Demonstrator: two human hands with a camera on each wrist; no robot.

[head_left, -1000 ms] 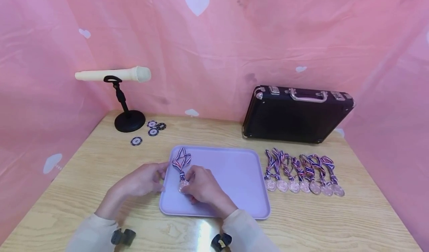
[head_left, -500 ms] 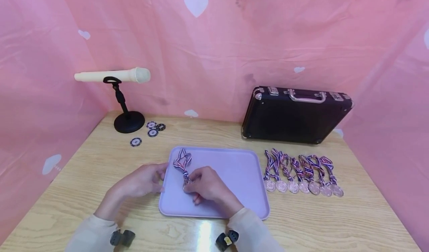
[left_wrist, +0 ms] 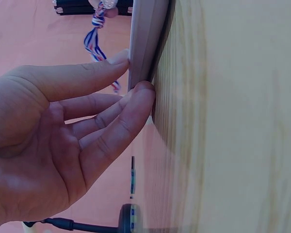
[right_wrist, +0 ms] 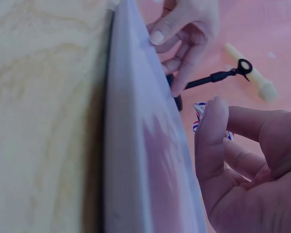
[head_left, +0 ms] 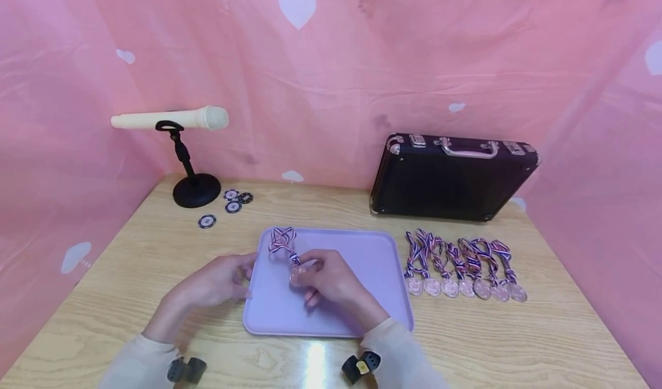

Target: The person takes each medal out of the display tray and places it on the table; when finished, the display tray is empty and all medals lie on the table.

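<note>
A lilac tray (head_left: 362,274) lies on the wooden table. My left hand (head_left: 219,278) holds its left edge; in the left wrist view the thumb is at the rim (left_wrist: 146,39) and the fingertips are low against the side. On the tray's left part, my right hand (head_left: 335,280) pinches a round medal (head_left: 296,275) between thumb and fingers. The medal's striped ribbon (head_left: 282,239), red, white and blue, stretches up toward the tray's far left corner. In the right wrist view, the right hand (right_wrist: 242,165) hides the medal, and only bits of ribbon (right_wrist: 199,112) show.
Several similar medals (head_left: 450,287) with ribbons lie in a row right of the tray. Behind them a black briefcase (head_left: 452,182) stands on edge. At back left, a microphone (head_left: 170,119) rests on a black stand (head_left: 197,190), with several poker chips (head_left: 233,206) beside it.
My right hand has moved slightly right with the medal, drawing it away from the tray's left edge. The ribbon has bunched up near the far corner. The left hand has stayed at the tray.
</note>
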